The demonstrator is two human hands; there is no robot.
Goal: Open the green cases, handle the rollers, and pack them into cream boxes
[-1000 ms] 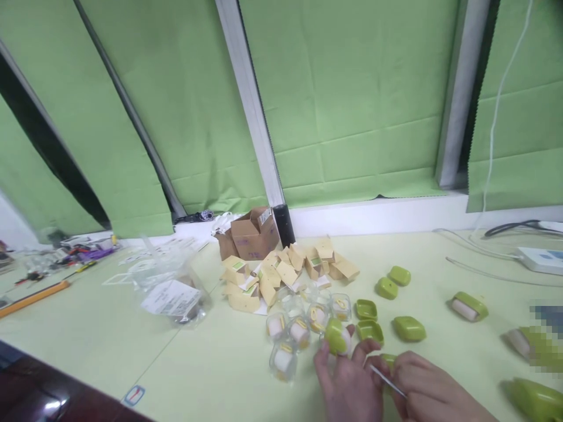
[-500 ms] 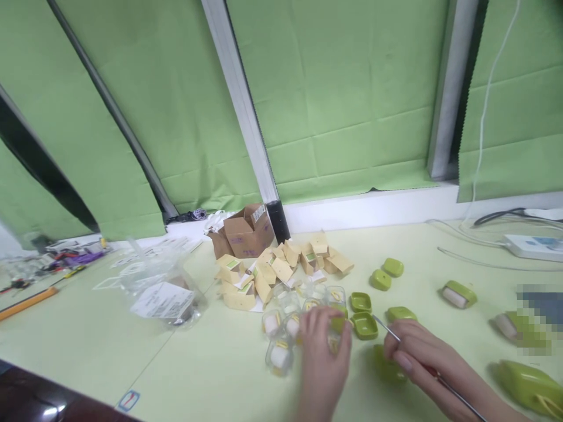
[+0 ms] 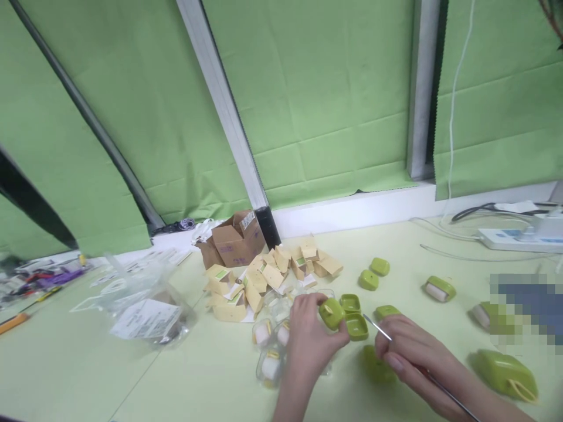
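Observation:
My left hand point(image 3: 310, 339) is closed on a small green plastic case point(image 3: 332, 312), lifted just above a cluster of clear cases with white rolls point(image 3: 269, 344). My right hand point(image 3: 411, 357) is closed round a thin metal tool point(image 3: 377, 327) whose tip points up and left toward two open green tray halves point(image 3: 354, 316). Under my right hand's fingers lies another green piece point(image 3: 377, 367). More green cases point(image 3: 373, 274) lie further back on the pale table.
A pile of small tan cartons point(image 3: 264, 278) and a brown cardboard box point(image 3: 233, 239) sit behind the cases. A clear plastic bag point(image 3: 141, 308) lies left. Green rollers point(image 3: 438, 289) and a larger green housing point(image 3: 505, 367) lie right; a power strip point(image 3: 514, 237) with cables is far right.
My left hand reached into the clear cases and now holds a green case raised at their right edge. My right hand with the metal tool has stayed by the green trays. The view has shifted.

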